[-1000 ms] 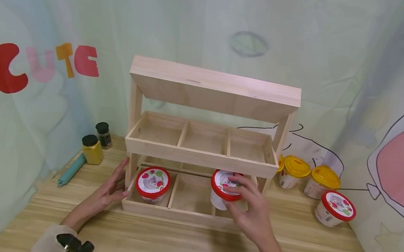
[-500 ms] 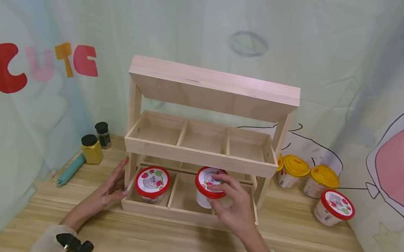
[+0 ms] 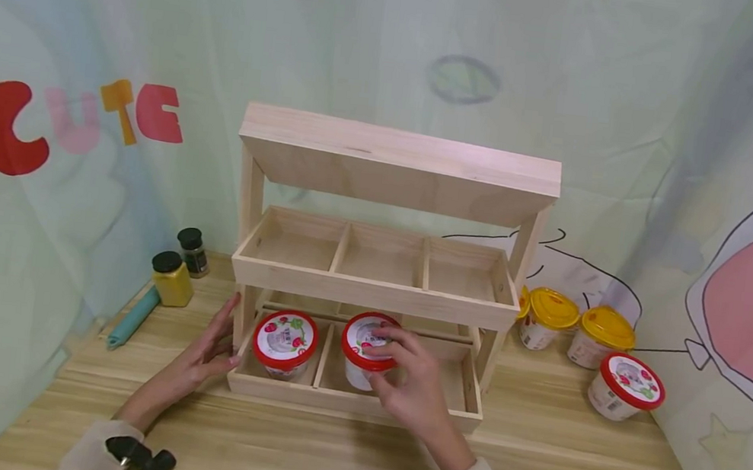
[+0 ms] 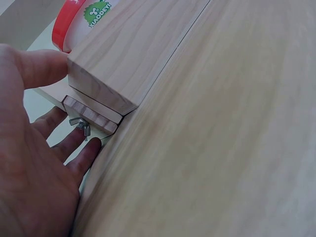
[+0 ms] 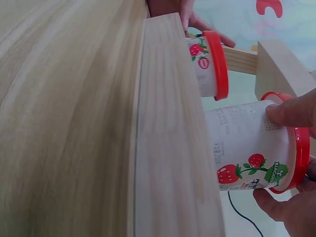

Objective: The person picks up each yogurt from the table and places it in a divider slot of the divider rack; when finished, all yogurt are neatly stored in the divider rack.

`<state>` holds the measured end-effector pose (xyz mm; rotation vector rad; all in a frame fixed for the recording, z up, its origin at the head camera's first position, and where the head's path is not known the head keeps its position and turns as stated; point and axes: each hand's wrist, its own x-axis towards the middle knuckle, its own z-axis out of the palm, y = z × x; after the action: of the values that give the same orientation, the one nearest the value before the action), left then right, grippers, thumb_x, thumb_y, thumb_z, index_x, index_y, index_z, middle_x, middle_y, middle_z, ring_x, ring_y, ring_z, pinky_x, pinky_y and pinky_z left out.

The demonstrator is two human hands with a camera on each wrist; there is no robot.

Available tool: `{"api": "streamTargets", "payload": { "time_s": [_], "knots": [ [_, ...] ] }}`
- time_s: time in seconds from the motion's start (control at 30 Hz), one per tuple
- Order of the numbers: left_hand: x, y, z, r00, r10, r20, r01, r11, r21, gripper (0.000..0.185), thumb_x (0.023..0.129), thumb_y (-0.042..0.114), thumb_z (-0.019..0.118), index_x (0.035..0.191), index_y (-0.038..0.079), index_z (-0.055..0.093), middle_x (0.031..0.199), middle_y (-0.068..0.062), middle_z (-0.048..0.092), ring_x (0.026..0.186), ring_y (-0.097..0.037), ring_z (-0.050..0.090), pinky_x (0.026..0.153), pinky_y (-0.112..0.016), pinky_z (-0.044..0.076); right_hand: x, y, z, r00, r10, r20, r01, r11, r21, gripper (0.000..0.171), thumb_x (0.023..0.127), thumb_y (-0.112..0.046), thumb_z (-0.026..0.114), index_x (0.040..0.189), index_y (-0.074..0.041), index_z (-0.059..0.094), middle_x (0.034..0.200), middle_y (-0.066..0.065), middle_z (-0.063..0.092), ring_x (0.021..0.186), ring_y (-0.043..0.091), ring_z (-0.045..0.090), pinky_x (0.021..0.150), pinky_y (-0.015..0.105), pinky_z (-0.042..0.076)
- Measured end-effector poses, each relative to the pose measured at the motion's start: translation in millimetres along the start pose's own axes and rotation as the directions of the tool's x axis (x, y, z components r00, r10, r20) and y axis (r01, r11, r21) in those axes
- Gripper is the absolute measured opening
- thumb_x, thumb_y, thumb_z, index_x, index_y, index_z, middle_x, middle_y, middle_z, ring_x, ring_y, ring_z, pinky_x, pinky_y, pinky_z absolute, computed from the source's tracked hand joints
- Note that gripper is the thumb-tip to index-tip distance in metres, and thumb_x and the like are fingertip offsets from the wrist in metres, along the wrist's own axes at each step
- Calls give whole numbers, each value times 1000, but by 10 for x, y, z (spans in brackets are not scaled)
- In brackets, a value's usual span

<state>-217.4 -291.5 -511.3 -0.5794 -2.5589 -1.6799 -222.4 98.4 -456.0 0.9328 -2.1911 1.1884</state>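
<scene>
A pale wooden two-tier rack (image 3: 370, 292) stands on the table, each tier split into three compartments. In the lower tier's middle compartment is a white tub with a red lid (image 3: 361, 334). My right hand (image 3: 414, 383) pinches this tub by its rim, thumb in front and fingers over the lid. The right wrist view shows strawberries printed on the tub (image 5: 252, 148). A matching red-lidded tub (image 3: 285, 339) sits in the lower left compartment. At the rack's left end my left hand (image 3: 201, 354) rests, its thumb (image 4: 47, 68) touching the lower tray's corner and its fingers spread beside a wing nut (image 4: 80, 124).
Another red-lidded tub (image 3: 625, 387) stands on the table at right, in front of yellow-lidded tubs (image 3: 603, 335). On the left are a yellow jar (image 3: 171, 286), a small dark-capped bottle (image 3: 192, 254) and a teal stick-like object (image 3: 133, 319). Printed curtains surround the table.
My right hand has carried the red-lidded tub leftward, from the lower right compartment over to the middle one. My left hand has stayed at the rack's left end.
</scene>
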Motion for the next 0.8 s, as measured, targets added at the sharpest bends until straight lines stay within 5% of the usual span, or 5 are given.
{"api": "streamTargets", "payload": {
  "time_s": [0.53,0.8],
  "knots": [
    [14,-22,-2,999,32,8,-32,999,-11,102,103,9,63,174,31,-8,172,-41,14,147,-74,33,103,-11,40,-120,72,202,994,3,110,14,987,-157,34,74,-2,91,99,-14,72,131,10,70,125,31,65,99,49,58],
    [13,-34,-3,999,46,8,-46,999,0,102,103,9,63,174,30,-8,170,-41,17,146,-72,35,104,-11,41,-110,36,175,989,59,139,-40,990,-136,35,75,-6,94,99,-15,70,133,9,67,128,30,61,100,46,58]
  ]
}}
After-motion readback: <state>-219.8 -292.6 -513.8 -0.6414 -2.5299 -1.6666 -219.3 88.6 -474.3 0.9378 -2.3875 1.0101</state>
